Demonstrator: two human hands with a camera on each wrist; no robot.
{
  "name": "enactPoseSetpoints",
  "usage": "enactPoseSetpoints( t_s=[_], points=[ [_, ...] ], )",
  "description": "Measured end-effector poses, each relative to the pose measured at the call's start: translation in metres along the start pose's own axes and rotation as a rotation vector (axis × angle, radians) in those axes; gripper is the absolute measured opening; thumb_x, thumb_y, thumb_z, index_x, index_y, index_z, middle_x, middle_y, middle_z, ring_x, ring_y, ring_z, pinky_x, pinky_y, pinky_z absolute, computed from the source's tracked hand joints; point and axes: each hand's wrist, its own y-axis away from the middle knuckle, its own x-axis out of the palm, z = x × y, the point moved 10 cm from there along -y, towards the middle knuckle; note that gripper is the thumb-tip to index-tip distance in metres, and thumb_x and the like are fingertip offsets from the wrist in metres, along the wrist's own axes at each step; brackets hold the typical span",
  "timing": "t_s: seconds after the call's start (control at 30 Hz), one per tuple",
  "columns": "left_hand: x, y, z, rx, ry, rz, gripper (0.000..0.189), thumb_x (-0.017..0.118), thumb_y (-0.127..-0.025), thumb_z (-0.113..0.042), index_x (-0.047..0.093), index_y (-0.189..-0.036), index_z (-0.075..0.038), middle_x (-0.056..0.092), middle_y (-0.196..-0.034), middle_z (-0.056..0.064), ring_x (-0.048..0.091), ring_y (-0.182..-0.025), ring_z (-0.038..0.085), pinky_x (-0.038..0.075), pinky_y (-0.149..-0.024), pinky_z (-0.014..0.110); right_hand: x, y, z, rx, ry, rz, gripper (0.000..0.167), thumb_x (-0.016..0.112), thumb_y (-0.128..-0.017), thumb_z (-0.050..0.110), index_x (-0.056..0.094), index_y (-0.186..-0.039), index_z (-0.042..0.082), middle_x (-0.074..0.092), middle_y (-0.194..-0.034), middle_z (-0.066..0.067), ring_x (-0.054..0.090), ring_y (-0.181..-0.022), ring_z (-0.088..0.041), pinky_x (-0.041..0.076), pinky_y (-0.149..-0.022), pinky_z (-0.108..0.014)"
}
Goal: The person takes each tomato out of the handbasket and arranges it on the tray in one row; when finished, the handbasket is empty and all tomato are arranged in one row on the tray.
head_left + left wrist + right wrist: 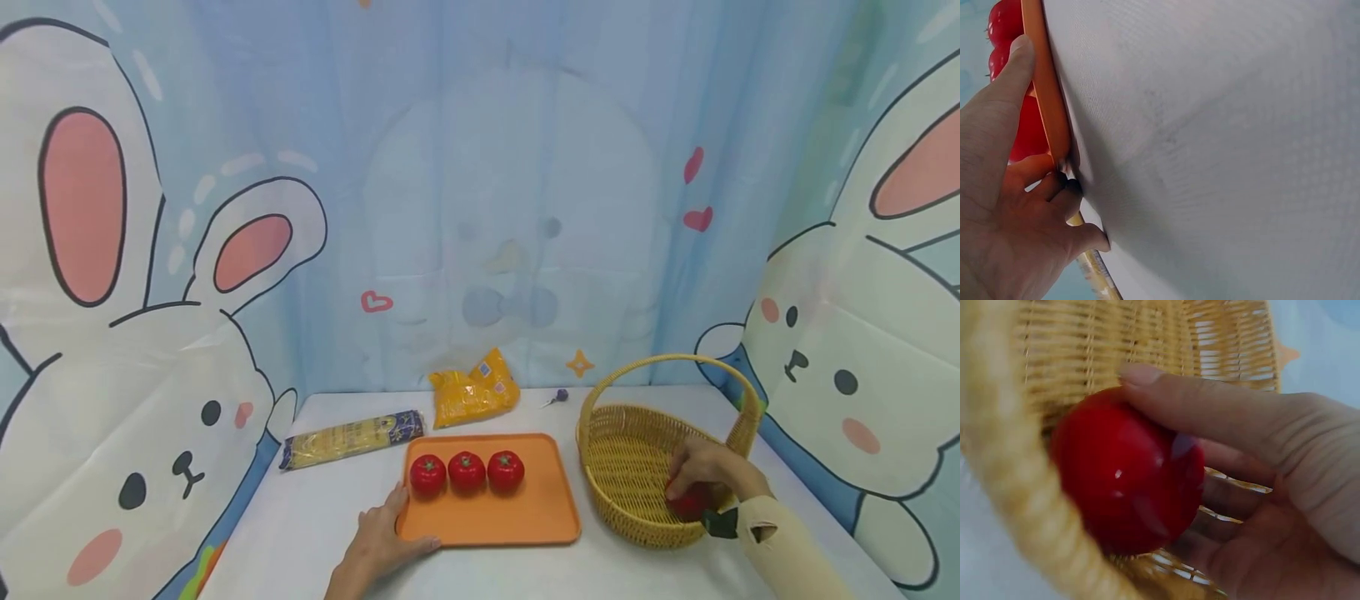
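In the head view, three red tomatoes (467, 472) with green tops sit in a row on the orange tray (525, 517). My left hand (378, 533) grips the tray's near left corner, thumb along the front edge and fingers at the left side. The left wrist view shows that thumb (1019, 59) against the rim. My right hand (708, 468) reaches into the yellow wicker basket (622, 467) and holds another tomato (1129, 475) there. Thumb and fingers wrap round it in the right wrist view, low beside the basket's near wall. Its underside is partly hidden.
A long packet of noodles (352, 439) lies behind the tray at the left. An orange-yellow bag (472, 390) lies at the back, with a small purple item (561, 395) to its right. The basket's tall handle (667, 358) arches over its opening. A printed curtain surrounds the white table.
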Motion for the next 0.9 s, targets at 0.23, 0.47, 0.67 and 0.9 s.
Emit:
enactPoseSetpoints(
  t_s=[0.23, 0.47, 0.67, 0.9],
  points=[
    [-0.001, 0.0, 0.001, 0.005, 0.001, -0.004, 0.114, 0.094, -0.075, -0.06, 0.047, -0.161, -0.001, 0.052, -0.161, 0.024, 0.049, -0.142, 0.055, 0.032, -0.119, 0.078, 0.002, -0.011, 0.019, -0.075, -0.148, -0.048, 0.052, 0.085, -0.093, 0.024, 0.07, -0.127, -0.014, 0.075, -0.118, -0.024, 0.073, -0.107, -0.032, 0.066, -0.089, -0.049],
    [0.0, -0.002, -0.002, 0.013, 0.004, 0.0, 0.114, 0.094, -0.076, -0.061, 0.047, -0.16, 0.0, 0.051, -0.161, 0.024, 0.046, -0.145, 0.056, 0.021, -0.123, 0.079, 0.004, -0.015, 0.028, -0.078, -0.286, -0.052, 0.061, 0.078, -0.101, 0.033, 0.064, -0.136, -0.015, 0.075, -0.119, -0.018, 0.072, -0.106, -0.026, 0.066, -0.089, -0.046],
    [0.001, -0.002, -0.001, -0.004, 0.006, -0.004, 0.115, 0.095, -0.074, -0.061, 0.047, -0.161, -0.001, 0.052, -0.161, 0.024, 0.046, -0.146, 0.055, 0.023, -0.123, 0.078, 0.008, -0.012, 0.041, -0.103, -0.325, -0.041, 0.069, 0.075, -0.102, 0.043, 0.063, -0.138, -0.015, 0.074, -0.124, -0.02, 0.071, -0.111, -0.028, 0.063, -0.096, -0.05],
    [0.001, -0.002, 0.002, -0.006, 0.0, 0.001, 0.117, 0.095, -0.074, -0.061, 0.046, -0.162, -0.001, 0.051, -0.161, 0.024, 0.046, -0.145, 0.057, 0.021, -0.123, 0.079, 0.013, -0.002, 0.058, -0.162, -0.503, -0.019, 0.069, 0.069, -0.107, 0.04, 0.052, -0.15, -0.011, 0.065, -0.139, -0.024, 0.069, -0.119, -0.029, 0.064, -0.096, -0.047]
  ],
)
